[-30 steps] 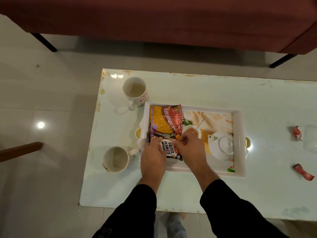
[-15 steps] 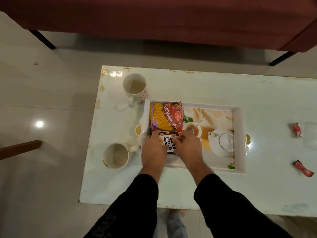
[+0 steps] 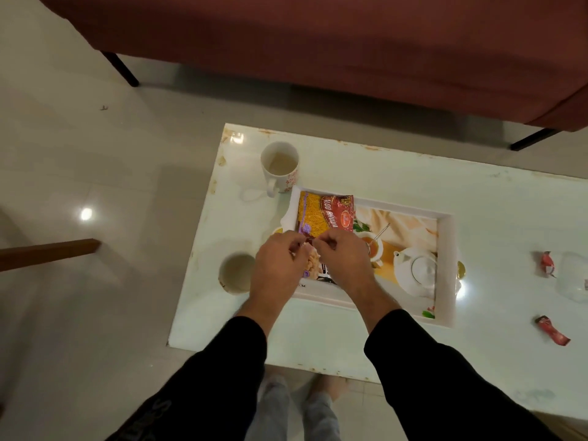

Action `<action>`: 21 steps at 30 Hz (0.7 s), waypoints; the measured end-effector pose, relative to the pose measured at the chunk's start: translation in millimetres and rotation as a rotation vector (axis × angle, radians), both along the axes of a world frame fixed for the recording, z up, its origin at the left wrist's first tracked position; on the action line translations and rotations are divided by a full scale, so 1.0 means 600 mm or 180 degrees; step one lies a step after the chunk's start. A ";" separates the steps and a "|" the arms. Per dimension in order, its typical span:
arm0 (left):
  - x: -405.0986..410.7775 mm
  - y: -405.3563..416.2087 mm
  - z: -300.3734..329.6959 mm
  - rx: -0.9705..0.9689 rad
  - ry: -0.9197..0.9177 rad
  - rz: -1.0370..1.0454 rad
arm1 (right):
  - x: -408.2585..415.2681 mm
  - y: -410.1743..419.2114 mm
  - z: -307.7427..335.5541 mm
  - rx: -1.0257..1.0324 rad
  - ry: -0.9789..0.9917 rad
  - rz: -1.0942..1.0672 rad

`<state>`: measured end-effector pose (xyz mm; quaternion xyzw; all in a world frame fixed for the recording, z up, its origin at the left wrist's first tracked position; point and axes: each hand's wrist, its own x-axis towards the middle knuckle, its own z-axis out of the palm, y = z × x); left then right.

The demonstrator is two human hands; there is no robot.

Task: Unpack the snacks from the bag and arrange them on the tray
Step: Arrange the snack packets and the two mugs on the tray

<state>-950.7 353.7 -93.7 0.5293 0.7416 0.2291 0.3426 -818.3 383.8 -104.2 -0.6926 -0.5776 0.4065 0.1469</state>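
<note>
A white tray [image 3: 447, 268] with a printed teapot picture on its bottom lies on the pale table. At its far left end rests a yellow and red snack packet [image 3: 324, 214]. Just in front of it lies a small peanut packet [image 3: 313, 265], mostly covered by my hands. My left hand [image 3: 276, 265] and my right hand [image 3: 343, 259] meet over it, and the fingertips of both pinch its far edge, next to the yellow packet's near edge.
Two white mugs stand left of the tray, one [image 3: 280, 163] at the far corner and one [image 3: 235, 272] nearer. Two red sweets [image 3: 547, 264] [image 3: 552, 329] and a clear plastic thing [image 3: 572, 278] lie at the right. A maroon sofa [image 3: 350, 43] spans the back.
Both hands slid from the packet's sides up to its far edge, and the fingertips came together there. The peanut label is now mostly hidden. The view shifted left.
</note>
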 end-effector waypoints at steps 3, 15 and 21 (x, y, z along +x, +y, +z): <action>-0.064 -0.013 0.014 0.0082 0.0089 0.0324 | -0.031 0.011 0.018 -0.0076 0.0135 0.0246; -0.182 -0.116 -0.025 -0.0749 -0.0115 0.1619 | -0.135 0.017 0.018 -0.0439 -0.0251 0.1325; -0.149 -0.141 -0.040 -0.1016 -0.1607 0.2488 | -0.161 0.001 -0.009 -0.0576 -0.0441 0.1748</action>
